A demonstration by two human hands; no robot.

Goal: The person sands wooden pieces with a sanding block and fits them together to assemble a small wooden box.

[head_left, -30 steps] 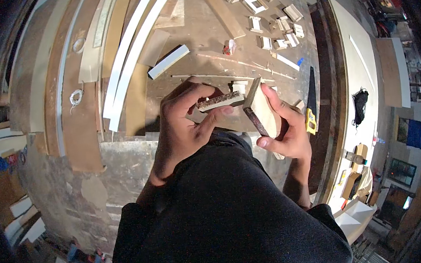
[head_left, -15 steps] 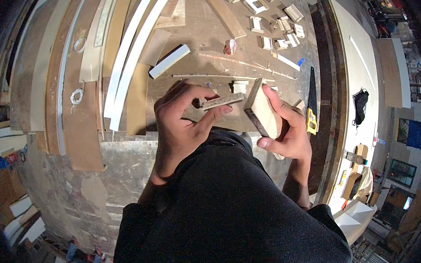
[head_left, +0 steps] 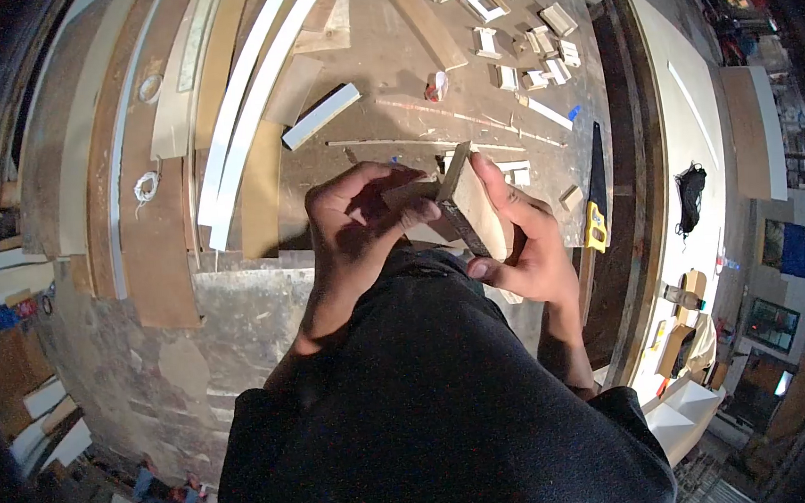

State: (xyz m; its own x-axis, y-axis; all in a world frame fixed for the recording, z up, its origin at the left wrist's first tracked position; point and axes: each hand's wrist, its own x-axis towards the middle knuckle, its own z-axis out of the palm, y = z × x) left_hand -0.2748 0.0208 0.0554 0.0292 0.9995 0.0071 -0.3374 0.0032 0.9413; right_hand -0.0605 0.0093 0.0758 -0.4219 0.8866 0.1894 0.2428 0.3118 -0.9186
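My right hand grips a small wooden piece, with fingers along its far side and the thumb at its near end. The piece has a pale face and a dark, rough edge turned to the left. Between the thumb and fingers of my left hand is a thin flat wood strip, mostly in shadow. Its right end is up against the dark edge of the piece in my right hand; whether they touch I cannot tell. Both hands are held above the front of the workbench.
Several small wooden assemblies lie at the back right. A handsaw with a yellow handle rests at the bench's right edge. Long white strips and boards cover the left. A white-sided block lies mid-bench.
My hands have come together: the right hand has moved left with its wooden piece, closing the gap to the strip. The left hand has shifted slightly and its strip is now in shadow.
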